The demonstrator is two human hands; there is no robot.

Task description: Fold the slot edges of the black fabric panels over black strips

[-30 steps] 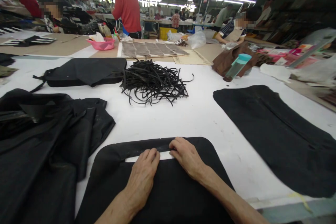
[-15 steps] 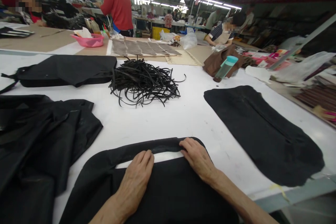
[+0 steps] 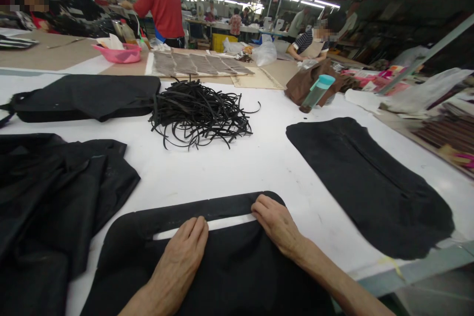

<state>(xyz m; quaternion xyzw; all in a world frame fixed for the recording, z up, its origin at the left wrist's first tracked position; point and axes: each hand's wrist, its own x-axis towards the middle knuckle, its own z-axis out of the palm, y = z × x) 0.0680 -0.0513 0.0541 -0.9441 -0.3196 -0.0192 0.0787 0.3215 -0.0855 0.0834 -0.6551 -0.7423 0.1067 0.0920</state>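
Note:
A black fabric panel [image 3: 229, 271] with rounded corners lies in front of me, with a long narrow slot near its far edge showing the white table. My left hand [image 3: 181, 256] rests on the panel, its fingers close together and curled at the slot's near edge; their tips are hidden. At the slot's right end, my right hand [image 3: 276, 219] has its bent fingers closed on the fabric. The far strip [image 3: 222, 206] of the panel lies beyond both hands.
Crumpled black fabric [image 3: 48, 197] lies left, and a similar black panel [image 3: 370, 182] right. Beyond are a stack of black pieces [image 3: 89, 94], a heap of black strips [image 3: 202, 111], a bottle [image 3: 318, 93] and a pink basket [image 3: 118, 53]. Other people work farther back.
The slot has become narrower and the far strip straighter. My left hand has shifted slightly left and down in view; my right hand stays at the slot's right end.

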